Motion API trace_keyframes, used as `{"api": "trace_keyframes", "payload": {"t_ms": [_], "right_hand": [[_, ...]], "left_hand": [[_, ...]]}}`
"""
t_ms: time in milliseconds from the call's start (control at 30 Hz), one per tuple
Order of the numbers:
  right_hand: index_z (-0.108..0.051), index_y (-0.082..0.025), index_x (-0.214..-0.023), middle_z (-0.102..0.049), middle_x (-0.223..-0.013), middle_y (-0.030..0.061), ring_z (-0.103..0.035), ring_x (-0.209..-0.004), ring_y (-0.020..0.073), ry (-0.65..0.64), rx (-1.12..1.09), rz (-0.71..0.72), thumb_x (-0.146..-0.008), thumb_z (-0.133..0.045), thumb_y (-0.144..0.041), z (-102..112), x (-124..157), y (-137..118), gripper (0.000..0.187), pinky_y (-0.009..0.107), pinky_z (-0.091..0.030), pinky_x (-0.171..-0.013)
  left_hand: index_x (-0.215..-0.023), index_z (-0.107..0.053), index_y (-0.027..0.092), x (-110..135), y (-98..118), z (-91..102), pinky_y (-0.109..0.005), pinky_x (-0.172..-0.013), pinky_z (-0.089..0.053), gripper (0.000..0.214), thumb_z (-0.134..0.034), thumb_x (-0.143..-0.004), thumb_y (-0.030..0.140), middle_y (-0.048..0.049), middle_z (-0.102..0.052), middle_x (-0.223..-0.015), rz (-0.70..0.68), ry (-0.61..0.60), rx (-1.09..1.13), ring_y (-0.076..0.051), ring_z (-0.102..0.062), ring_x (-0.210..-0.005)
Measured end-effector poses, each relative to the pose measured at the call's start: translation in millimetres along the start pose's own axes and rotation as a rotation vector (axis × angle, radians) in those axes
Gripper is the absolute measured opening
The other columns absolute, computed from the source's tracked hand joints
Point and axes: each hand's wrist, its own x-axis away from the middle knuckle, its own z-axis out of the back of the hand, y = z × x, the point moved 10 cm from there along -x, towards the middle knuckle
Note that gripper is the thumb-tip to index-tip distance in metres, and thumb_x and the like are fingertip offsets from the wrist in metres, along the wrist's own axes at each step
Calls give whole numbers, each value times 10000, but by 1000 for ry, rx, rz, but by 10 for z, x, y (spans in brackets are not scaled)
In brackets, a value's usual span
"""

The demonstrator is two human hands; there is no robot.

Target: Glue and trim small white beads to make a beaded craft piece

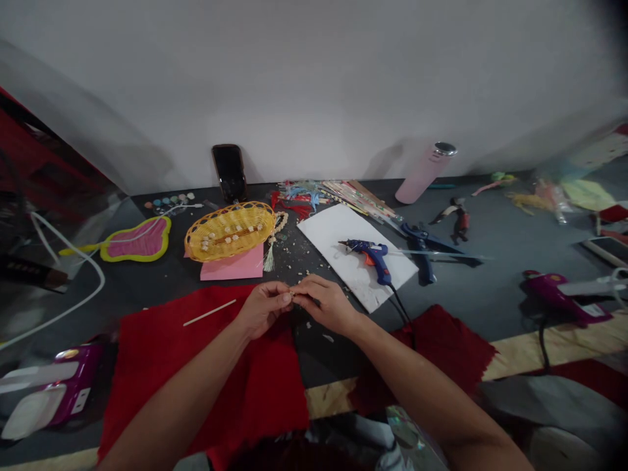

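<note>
My left hand and my right hand meet fingertip to fingertip over the edge of a red cloth. Both are closed in a pinch around a tiny brownish piece, too small and too covered by the fingers to name. A thin pale stick lies on the cloth to the left of my left hand. Beyond my right hand, a blue glue gun with a clear glue stick in its back rests on a white board.
A yellow woven basket with small pale pieces stands on a pink pad. Behind are a phone, bundled sticks and a pink flask. Pliers lie right. Purple devices flank both sides. White crumbs dot the dark table.
</note>
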Motion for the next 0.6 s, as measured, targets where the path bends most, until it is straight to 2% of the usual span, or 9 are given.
{"api": "trace_keyframes", "payload": {"t_ms": [133,233,367,500,600], "right_hand": [[-597,-180,-1016,-626,-911,77,-579,-865,157,-47,3,-19,-891,-470,-225,-10,-6,23,183,296,-496,-794],[-592,-191,-1045,-623,-920,76,-574,-870,159,-62,2,-14,-898,-463,-236,-19,1,36,201,299,-494,-793],[-554,-205,-1137,-617,-975,85,-571,-913,164,-26,-20,-29,-912,-429,-232,21,19,80,259,310,-492,-802],[-514,-191,-1175,-611,-934,81,-579,-845,155,49,-37,-169,-931,-366,-228,105,50,254,288,302,-488,-758],[-553,-189,-1050,-615,-836,53,-583,-715,138,100,-52,-292,-935,-356,-269,162,90,408,242,270,-483,-675]], "left_hand": [[-710,-667,116,1,12,-28,-229,-593,-395,155,-743,-647,236,-3,-586,-605,-19,-30,26,-75,-500,-555],[-710,-667,116,2,12,-19,-222,-594,-396,123,-733,-657,205,-8,-595,-625,-12,-10,23,-77,-509,-571],[-692,-662,109,8,28,-20,-220,-583,-403,107,-726,-661,190,-16,-605,-636,5,18,20,-68,-494,-550],[-687,-657,104,-1,67,-11,-214,-562,-410,99,-704,-685,192,-36,-619,-665,-15,20,66,-61,-477,-542],[-713,-659,102,-20,63,25,-212,-556,-423,117,-699,-687,209,-39,-614,-682,-20,37,83,-59,-473,-546]]}}
